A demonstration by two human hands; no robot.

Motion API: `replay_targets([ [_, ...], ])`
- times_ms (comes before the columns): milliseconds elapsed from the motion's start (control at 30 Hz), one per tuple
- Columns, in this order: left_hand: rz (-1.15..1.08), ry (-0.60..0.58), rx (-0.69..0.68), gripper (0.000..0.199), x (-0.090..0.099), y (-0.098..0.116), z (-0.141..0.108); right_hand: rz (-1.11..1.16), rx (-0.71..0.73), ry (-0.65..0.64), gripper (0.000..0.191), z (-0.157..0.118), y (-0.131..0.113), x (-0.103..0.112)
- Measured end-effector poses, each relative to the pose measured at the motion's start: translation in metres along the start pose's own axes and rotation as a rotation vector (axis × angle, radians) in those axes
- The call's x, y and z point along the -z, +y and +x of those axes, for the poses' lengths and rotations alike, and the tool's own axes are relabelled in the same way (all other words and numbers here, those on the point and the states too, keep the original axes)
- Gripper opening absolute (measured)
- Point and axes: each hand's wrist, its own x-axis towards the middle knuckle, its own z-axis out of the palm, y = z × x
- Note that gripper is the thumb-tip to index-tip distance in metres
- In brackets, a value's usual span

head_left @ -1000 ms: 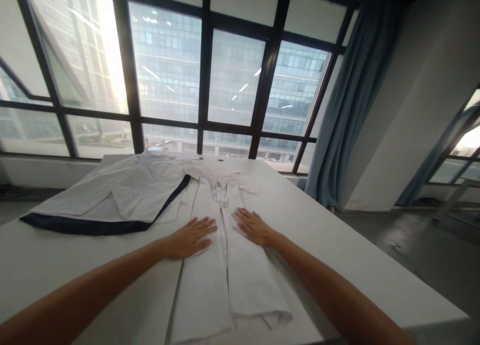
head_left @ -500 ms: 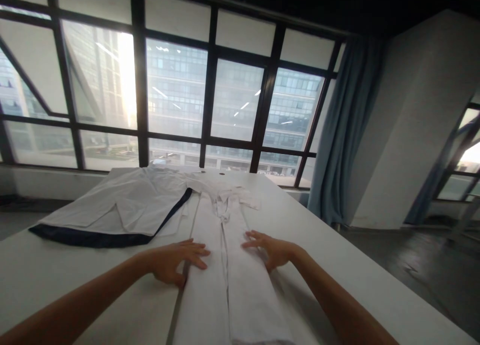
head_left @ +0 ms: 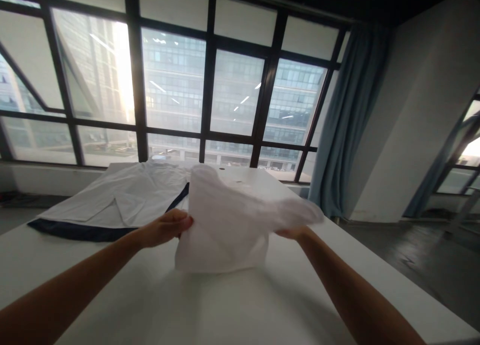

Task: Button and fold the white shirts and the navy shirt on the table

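Observation:
A white garment (head_left: 225,230) hangs lifted above the white table (head_left: 150,295), its upper part blurred and flaring to the right. My left hand (head_left: 168,227) pinches its left edge between thumb and fingers. At its right side is my right hand (head_left: 290,232), whose fingers are mostly hidden behind the cloth, so its grip does not show. Flat on the table at the left lies another white garment (head_left: 123,195) with a dark navy band (head_left: 86,231) along its near edge.
Large dark-framed windows (head_left: 172,80) stand behind the far end of the table. A blue curtain (head_left: 341,120) hangs at the right, beside a pale column (head_left: 397,120). The table's right edge runs diagonally toward the near right corner.
The white garment, earlier lying lengthwise on the table under both hands, is now raised and bunched up. My left hand has closed on its edge. Both hands are slightly higher in view.

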Motion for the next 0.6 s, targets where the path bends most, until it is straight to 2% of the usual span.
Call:
replay_targets([
  [67, -0.088, 0.060, 0.033, 0.057, 0.005, -0.007, 0.012, 0.039, -0.078, 0.072, 0.045, 0.019, 0.010, 0.000],
  [133, -0.101, 0.061, 0.111, 0.065, 0.012, -0.023, 0.025, 0.061, -0.248, 0.122, 0.045, 0.039, 0.026, 0.001],
  [200, -0.024, 0.040, 0.255, 0.073, 0.022, -0.042, 0.039, 0.014, -0.478, 0.102, 0.049, 0.055, 0.045, 0.003],
  [300, 0.159, 0.197, 0.477, 0.074, 0.039, -0.068, 0.065, -0.093, -0.719, 0.047, 0.056, 0.073, 0.068, 0.011],
  [367, 0.270, 0.312, 0.558, 0.067, 0.047, -0.080, 0.087, -0.125, -0.753, 0.080, 0.060, 0.084, 0.077, 0.017],
  [433, 0.355, 0.367, 0.572, 0.058, 0.053, -0.088, 0.108, -0.152, -0.737, 0.169, 0.060, 0.097, 0.081, 0.020],
  [500, 0.354, 0.416, 0.531, 0.047, 0.056, -0.093, 0.125, -0.186, -0.700, 0.284, 0.056, 0.109, 0.085, 0.020],
  [600, 0.204, 0.511, 0.414, 0.031, 0.056, -0.098, 0.137, -0.193, -0.601, 0.417, 0.042, 0.121, 0.094, 0.015],
])
